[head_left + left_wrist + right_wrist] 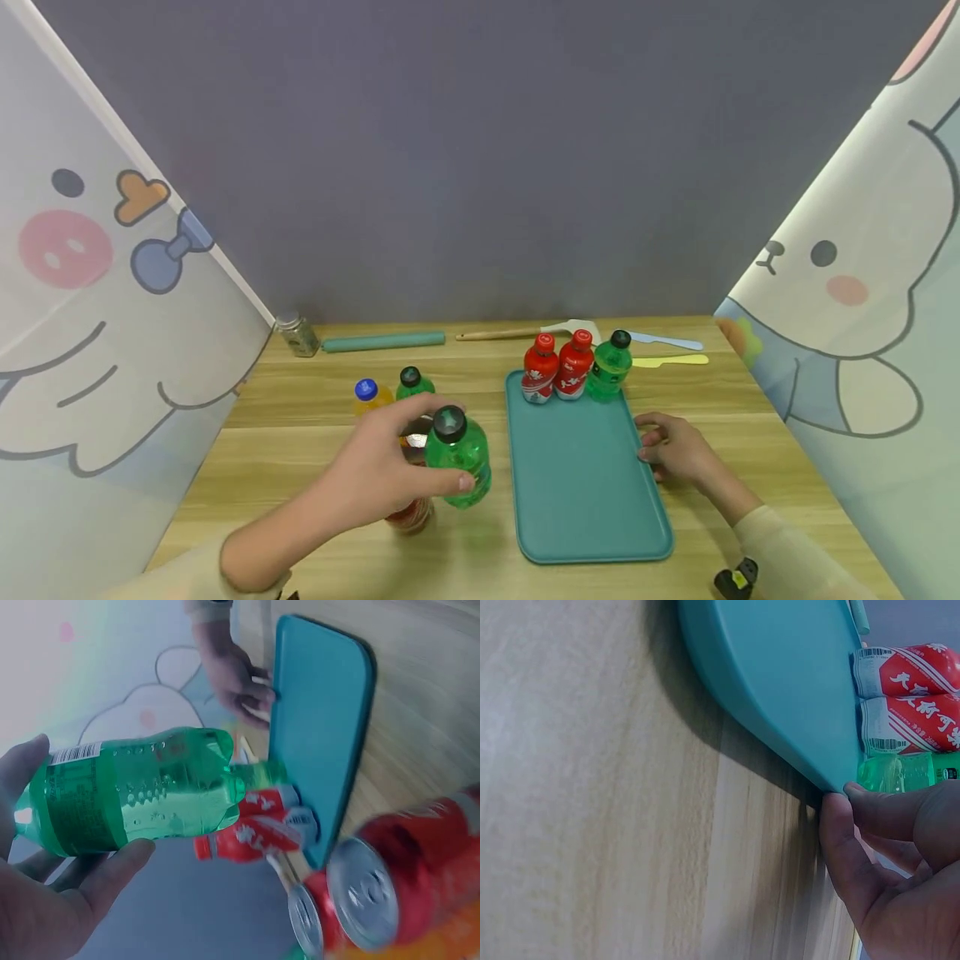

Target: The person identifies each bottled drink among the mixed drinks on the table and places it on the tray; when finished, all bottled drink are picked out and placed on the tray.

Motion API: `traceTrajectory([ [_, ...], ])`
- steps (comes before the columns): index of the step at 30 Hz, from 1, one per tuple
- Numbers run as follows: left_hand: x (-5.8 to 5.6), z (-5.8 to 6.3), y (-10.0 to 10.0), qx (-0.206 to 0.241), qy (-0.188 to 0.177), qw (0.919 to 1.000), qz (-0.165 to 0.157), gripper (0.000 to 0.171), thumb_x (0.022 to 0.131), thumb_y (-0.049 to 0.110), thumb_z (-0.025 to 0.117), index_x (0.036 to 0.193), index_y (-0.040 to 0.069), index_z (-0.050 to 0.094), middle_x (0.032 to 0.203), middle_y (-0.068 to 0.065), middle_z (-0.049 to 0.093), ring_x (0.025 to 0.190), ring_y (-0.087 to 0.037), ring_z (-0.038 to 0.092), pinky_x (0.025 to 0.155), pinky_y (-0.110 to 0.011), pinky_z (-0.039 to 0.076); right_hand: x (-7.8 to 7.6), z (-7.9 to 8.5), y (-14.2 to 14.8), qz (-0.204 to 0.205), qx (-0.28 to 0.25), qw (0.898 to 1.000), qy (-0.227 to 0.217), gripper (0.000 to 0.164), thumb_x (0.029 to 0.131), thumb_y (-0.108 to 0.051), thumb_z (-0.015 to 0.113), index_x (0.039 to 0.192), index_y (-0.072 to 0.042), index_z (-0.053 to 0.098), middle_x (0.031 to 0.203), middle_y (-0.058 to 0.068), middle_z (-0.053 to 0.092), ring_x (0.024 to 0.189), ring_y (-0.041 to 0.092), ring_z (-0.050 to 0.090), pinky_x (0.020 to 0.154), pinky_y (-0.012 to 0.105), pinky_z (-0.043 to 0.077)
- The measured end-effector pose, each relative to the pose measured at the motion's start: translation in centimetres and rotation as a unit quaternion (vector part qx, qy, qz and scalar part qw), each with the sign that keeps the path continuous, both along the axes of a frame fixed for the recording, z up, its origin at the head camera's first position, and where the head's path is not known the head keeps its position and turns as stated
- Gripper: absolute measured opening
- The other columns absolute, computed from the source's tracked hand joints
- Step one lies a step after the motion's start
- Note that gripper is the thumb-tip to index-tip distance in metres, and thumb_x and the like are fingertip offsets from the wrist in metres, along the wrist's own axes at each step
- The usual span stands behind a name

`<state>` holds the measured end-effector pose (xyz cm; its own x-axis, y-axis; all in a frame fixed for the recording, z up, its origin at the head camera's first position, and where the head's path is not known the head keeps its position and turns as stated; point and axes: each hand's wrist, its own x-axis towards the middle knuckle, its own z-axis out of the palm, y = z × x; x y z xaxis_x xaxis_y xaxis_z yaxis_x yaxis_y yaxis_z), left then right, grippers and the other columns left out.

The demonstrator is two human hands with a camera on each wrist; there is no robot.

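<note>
My left hand (pixel 390 467) grips a green soda bottle (pixel 467 454) with a black cap, held above the table left of the teal tray (pixel 585 492). In the left wrist view, this bottle (pixel 142 791) is clear of the tray, its base toward it. My right hand (pixel 671 446) is at the tray's right side; in the right wrist view, thumb and forefinger pinch the tray's rim (pixel 780 746). At the tray's far end, two red bottles (pixel 539 371) (pixel 575 367) and another green bottle (pixel 610 367) stand in a row.
Left of the tray are red cans (pixel 405 862), an orange bottle (pixel 369 395) with a blue cap and a green bottle (pixel 414 382). Along the back lie a glass jar (pixel 297 335), a teal roll (pixel 384 341), a spatula (pixel 498 334), a blue knife (pixel 663 340) and a yellow knife (pixel 671 361).
</note>
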<state>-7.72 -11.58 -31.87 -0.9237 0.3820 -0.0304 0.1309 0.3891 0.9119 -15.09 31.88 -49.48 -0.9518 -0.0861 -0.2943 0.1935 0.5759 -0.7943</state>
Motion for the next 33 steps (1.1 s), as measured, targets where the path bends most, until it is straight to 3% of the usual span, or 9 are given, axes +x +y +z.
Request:
traceTrajectory([
  [4,-1.7,-0.2,2.3,0.021,-0.015,0.9996,-0.008,0.058,0.073,0.027,0.095,0.124,0.022,0.067,0.114,0.000,0.069,0.100,-0.021,0.072,0.076,-0.030,0.063,0.0,-0.1,-0.1,-0.001,0.008,1.000,0.005,0.053,0.088,0.007,0.072,0.138,0.008,0.053,0.096,0.017,0.062,0.066,0.022,0.062,0.053,0.037,0.059],
  [10,-4.3,-1.1,5.5,-0.024,0.016,0.9996,-0.004,0.059,0.074,0.038,0.093,0.125,0.022,0.067,0.118,0.006,0.070,0.114,-0.026,0.066,0.080,-0.035,0.060,-0.1,0.0,-0.2,-0.001,0.018,1.000,0.008,0.053,0.087,0.007,0.072,0.137,0.008,0.054,0.096,0.017,0.062,0.065,0.022,0.062,0.053,0.036,0.058],
  [14,-5.8,-1.9,7.3,-0.060,0.021,0.9980,-0.002,0.068,0.074,0.046,0.092,0.132,0.022,0.064,0.126,0.005,0.068,0.114,-0.025,0.064,0.084,-0.038,0.058,0.0,0.1,-0.2,-0.001,0.015,1.000,0.006,0.053,0.088,0.007,0.071,0.138,0.008,0.053,0.096,0.017,0.063,0.065,0.022,0.062,0.053,0.036,0.058],
  [17,-6.8,-2.6,8.6,-0.063,0.022,0.9978,-0.005,0.067,0.074,0.046,0.092,0.131,0.022,0.064,0.125,0.006,0.067,0.111,-0.022,0.063,0.083,-0.038,0.057,0.1,0.1,-0.2,0.000,0.009,1.000,0.006,0.052,0.088,0.007,0.071,0.137,0.009,0.053,0.095,0.017,0.063,0.064,0.022,0.062,0.053,0.036,0.058],
  [24,-8.7,-4.3,11.7,-0.047,0.031,0.9984,-0.005,0.057,0.074,0.040,0.094,0.121,0.023,0.067,0.110,0.007,0.067,0.101,-0.017,0.062,0.074,-0.029,0.056,0.2,-0.1,0.1,0.003,0.004,1.000,0.013,0.053,0.089,0.005,0.072,0.138,0.009,0.053,0.095,0.016,0.063,0.063,0.022,0.062,0.052,0.036,0.058],
  [33,-10.2,-6.6,16.1,-0.049,0.037,0.9981,0.007,0.059,0.075,0.039,0.093,0.124,0.019,0.067,0.109,0.005,0.068,0.096,-0.012,0.062,0.073,-0.025,0.054,0.1,0.0,-0.1,0.001,0.020,1.000,0.012,0.053,0.089,0.005,0.071,0.138,0.008,0.054,0.096,0.017,0.064,0.065,0.022,0.063,0.053,0.036,0.058],
])
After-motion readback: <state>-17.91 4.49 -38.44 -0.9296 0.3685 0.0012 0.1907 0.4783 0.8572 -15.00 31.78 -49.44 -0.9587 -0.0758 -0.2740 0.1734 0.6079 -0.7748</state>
